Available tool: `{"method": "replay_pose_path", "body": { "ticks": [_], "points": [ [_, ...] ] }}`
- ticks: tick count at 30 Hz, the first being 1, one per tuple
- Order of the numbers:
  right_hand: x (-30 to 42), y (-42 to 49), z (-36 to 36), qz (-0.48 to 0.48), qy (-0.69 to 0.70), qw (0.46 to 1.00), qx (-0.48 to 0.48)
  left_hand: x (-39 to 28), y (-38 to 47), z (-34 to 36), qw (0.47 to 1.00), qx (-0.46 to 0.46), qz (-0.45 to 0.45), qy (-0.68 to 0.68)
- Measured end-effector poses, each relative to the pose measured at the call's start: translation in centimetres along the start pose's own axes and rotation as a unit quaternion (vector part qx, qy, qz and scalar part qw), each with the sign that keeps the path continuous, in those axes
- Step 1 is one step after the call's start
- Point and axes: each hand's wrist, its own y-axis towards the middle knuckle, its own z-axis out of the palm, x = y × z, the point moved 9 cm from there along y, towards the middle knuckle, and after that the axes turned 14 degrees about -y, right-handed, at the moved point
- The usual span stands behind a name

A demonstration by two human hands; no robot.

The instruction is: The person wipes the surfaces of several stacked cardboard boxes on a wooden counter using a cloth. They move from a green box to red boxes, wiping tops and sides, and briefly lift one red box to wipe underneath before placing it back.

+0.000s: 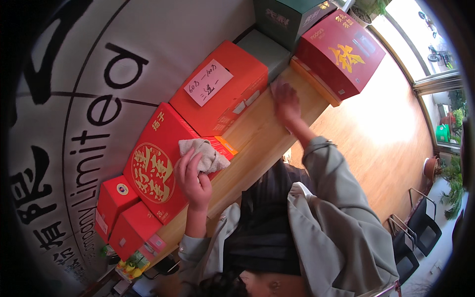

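Note:
My left hand (193, 179) grips a crumpled off-white cloth (206, 156), held in front of a large red box with gold writing (154, 167). Further along, my right hand (286, 99) is slightly blurred and reaches palm down onto the light wooden top (246, 139). A thin pinkish cloth (274, 88) shows at the edge of that hand, mostly hidden under it. Beside my right hand stand an orange-red box (226, 100) with a handwritten paper note (208, 82) and a grey-green box (264, 52).
A dark red gift box (341, 52) rests on an orange box edge (315, 81) at the far end. A dark green box (289, 16) stands behind. Small red boxes (135, 228) are at the near end. Black chairs (423, 222) and a potted plant (431, 167) line the right side.

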Motion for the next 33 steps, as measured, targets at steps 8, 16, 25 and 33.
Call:
{"method": "replay_pose_path", "body": {
  "ticks": [8,16,25,33],
  "points": [
    [15.1,-16.1,-2.1,-0.342,0.144,0.928,-0.044,-0.1,-0.3,0.1,0.999,0.014,-0.002,0.043],
    [-11.7,-8.7,-3.2,-0.073,0.154,0.985,-0.009,0.0,-0.4,-0.1,1.0,0.002,0.001,0.019],
    [2.8,-2.9,-1.9,-0.013,-0.007,0.996,-0.086,0.2,-0.6,0.1,0.999,0.009,0.002,0.032],
    [9.4,-14.7,-2.5,-0.324,0.172,0.926,-0.086,-0.4,0.0,-0.1,1.0,0.008,-0.008,0.018]
  ]
}}
